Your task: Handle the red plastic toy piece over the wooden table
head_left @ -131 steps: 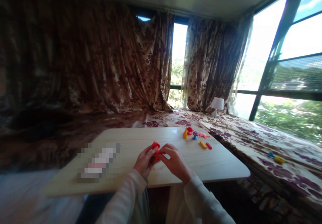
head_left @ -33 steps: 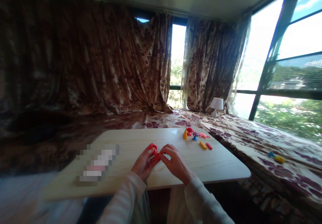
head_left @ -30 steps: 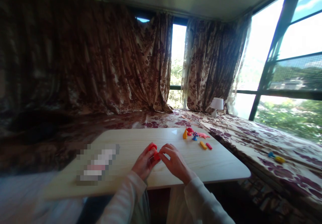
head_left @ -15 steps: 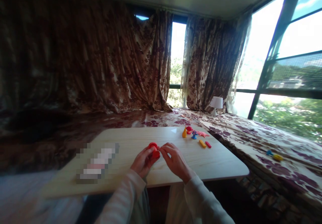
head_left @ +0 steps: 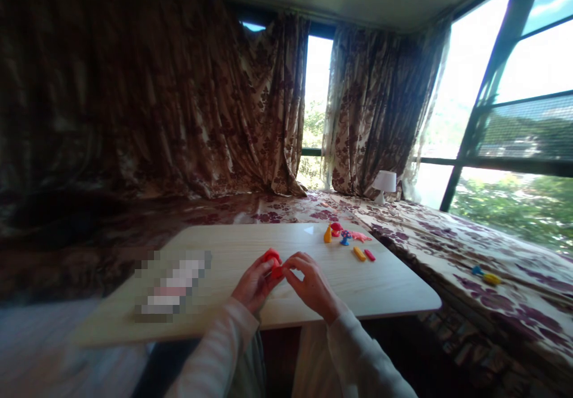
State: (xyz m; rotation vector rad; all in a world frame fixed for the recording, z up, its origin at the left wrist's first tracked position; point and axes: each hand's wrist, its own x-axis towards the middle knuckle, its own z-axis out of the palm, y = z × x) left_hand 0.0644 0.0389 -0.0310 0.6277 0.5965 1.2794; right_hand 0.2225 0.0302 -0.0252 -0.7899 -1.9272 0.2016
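A piece of red modelling clay (head_left: 271, 256) with a rounded upper part and a lower lobe is held over the near side of the table. My left hand (head_left: 254, 281) is closed round it from the left, thumb on its front. From the right, my right hand (head_left: 308, 281) pinches at the clay's lower right edge with thumb and forefinger; the exact contact is too small to make out. Beyond my right hand lie a yellow clay stick (head_left: 359, 254) and a smaller pink clay stick (head_left: 369, 255).
On the pale table (head_left: 242, 240), a yellow pear-like figure (head_left: 328, 234), a red figure (head_left: 336, 228), a blue mushroom-like figure (head_left: 345, 238) and a pink animal figure (head_left: 359, 236) stand at the back right. A blurred-out item (head_left: 174, 287) lies left. A white lamp (head_left: 385, 184) stands behind.
The red clay has tilted slightly in my left hand. My right fingertips have come in against its right edge, where a small gap showed before.
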